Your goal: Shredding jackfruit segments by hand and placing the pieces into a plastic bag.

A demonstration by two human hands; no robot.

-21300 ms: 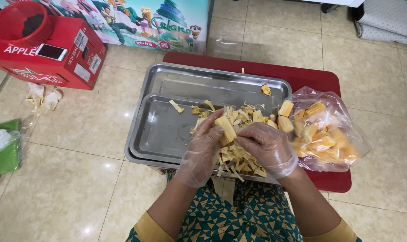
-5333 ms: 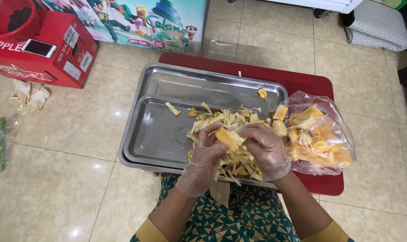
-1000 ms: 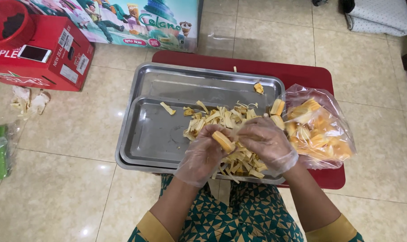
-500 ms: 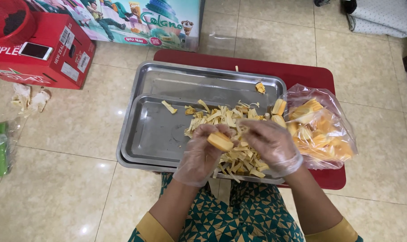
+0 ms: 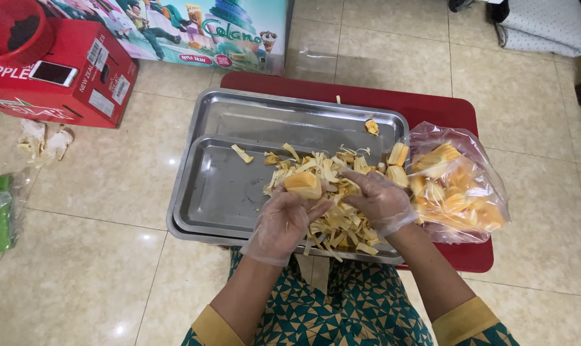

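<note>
Lifted slightly, the yellow fruit pod (image 5: 302,184) sits gripped atop the left hand (image 5: 284,221), right hand (image 5: 377,200) just beside, half-curled.

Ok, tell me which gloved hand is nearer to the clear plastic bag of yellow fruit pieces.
Right. The right hand lies over the pale fibrous scraps just left of the clear plastic bag; the left hand, holding a yellow fruit piece, sits farther left.

Yellow-orange jackfruit pod (image 5: 302,184), plump and smooth, mid-frame, pinched at fingertip level above pile of pale yellow fibrous strips (image 5: 332,205) heaped right side of the steel tray (image 5: 220,192).
</note>
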